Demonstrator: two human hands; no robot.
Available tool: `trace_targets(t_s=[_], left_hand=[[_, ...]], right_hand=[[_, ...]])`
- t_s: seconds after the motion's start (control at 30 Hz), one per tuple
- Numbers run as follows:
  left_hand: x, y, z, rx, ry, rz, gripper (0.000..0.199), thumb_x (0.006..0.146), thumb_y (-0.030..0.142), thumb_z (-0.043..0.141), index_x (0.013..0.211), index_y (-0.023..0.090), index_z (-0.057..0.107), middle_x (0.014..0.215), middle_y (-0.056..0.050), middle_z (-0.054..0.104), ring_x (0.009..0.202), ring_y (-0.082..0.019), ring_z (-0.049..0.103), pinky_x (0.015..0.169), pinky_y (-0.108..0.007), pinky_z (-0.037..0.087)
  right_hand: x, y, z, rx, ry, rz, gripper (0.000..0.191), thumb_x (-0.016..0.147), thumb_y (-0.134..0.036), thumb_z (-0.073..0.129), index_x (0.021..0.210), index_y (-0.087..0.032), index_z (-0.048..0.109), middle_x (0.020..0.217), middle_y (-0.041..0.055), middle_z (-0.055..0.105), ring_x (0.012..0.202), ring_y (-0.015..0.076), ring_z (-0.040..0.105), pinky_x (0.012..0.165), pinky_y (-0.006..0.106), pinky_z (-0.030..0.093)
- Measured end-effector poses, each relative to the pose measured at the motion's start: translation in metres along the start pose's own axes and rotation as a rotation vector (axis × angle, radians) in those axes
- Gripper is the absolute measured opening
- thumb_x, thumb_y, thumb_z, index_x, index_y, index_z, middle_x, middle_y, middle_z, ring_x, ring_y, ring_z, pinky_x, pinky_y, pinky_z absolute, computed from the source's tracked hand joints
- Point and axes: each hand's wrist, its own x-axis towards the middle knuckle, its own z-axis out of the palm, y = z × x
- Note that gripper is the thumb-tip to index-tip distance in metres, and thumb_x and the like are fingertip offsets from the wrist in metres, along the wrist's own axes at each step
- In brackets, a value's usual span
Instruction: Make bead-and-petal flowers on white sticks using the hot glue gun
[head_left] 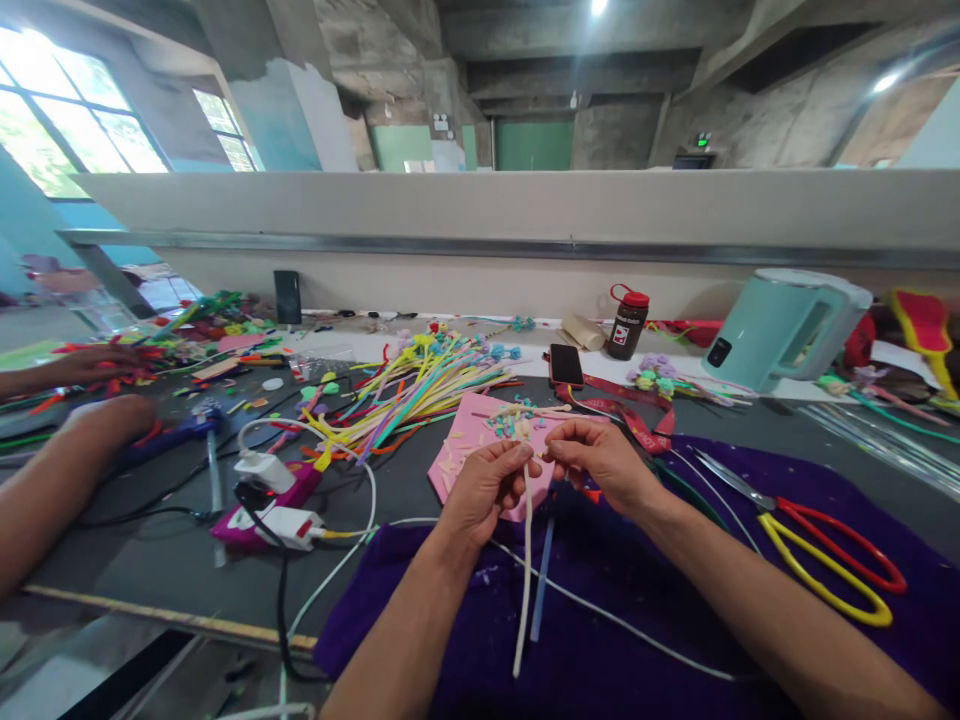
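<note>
- Dark purple cloth [405,580] spreads nearest you, beneath your two bare forearms.
- Your left hand [487,485] pinches a cream stem [525,560] between thumb and fingers, in front of you at the centre. The stem's long end hangs down over the cloth, and pale bits show at its top.
- Your right hand [596,460] is just beside it, thumb and forefinger drawn close together; whether they grip something small, you cannot tell from this view.
- A translucent stick [541,585] lies just right of the hanging stem.
- Behind your hands is a pink board [448,468] with small cream pieces and teal bits scattered on it.
- Right of your right forearm, scissors [776,505] lie with blades parted, one handle red, one yellow.
- Beyond the board to the left is a heap of coloured stems [420,400], mostly yellow, teal and orange.
- Farther back you have a phone [565,366], a dark bottle [628,325] with a red lid, and a mint-green kettle [780,335].
- At your far left, another person's arms [82,455] reach over the table [150,555], near white plugs [266,475].
</note>
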Motion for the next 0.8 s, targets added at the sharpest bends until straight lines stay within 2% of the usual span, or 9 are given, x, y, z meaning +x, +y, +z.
trace_targets(t_s=[0.13, 0.23, 0.4, 0.8], left_hand=[[-0.001, 0.0, 0.003, 0.027, 0.012, -0.002, 0.022, 0.066, 0.034, 0.064, 0.063, 0.012, 0.061, 0.059, -0.002, 0.059, 0.035, -0.002, 0.038, 0.03, -0.013, 0.025], [-0.001, 0.0, 0.005, 0.034, 0.011, 0.001, 0.023, 0.065, 0.034, 0.065, 0.063, 0.012, 0.061, 0.06, -0.002, 0.059, 0.036, -0.002, 0.039, 0.03, -0.013, 0.026], [0.0, 0.0, 0.004, 0.056, 0.015, 0.011, 0.025, 0.065, 0.036, 0.066, 0.064, 0.011, 0.061, 0.059, -0.002, 0.059, 0.036, -0.002, 0.04, 0.03, -0.013, 0.027], [0.002, -0.003, 0.002, 0.023, 0.01, 0.015, 0.022, 0.067, 0.033, 0.064, 0.068, 0.011, 0.062, 0.059, 0.0, 0.058, 0.037, -0.001, 0.04, 0.032, -0.012, 0.026]], right_hand=[[0.003, 0.008, 0.0, 0.074, 0.041, 0.041, 0.023, 0.064, -0.035, 0.066, 0.07, -0.015, 0.058, 0.061, -0.0007, 0.06, 0.042, 0.0061, 0.049, 0.034, 0.015, 0.03], [0.005, 0.014, 0.002, 0.108, 0.064, 0.052, 0.025, 0.063, -0.037, 0.067, 0.071, -0.015, 0.058, 0.057, -0.0026, 0.056, 0.042, 0.0057, 0.047, 0.035, 0.015, 0.03], [0.006, 0.018, 0.006, 0.128, 0.066, 0.041, 0.021, 0.066, -0.035, 0.065, 0.069, -0.016, 0.058, 0.053, -0.0034, 0.053, 0.041, 0.0057, 0.042, 0.036, 0.016, 0.029], [0.002, 0.018, 0.012, 0.172, 0.022, -0.012, 0.02, 0.071, -0.035, 0.061, 0.072, -0.015, 0.059, 0.06, -0.0015, 0.058, 0.045, 0.0057, 0.044, 0.037, 0.016, 0.027]])
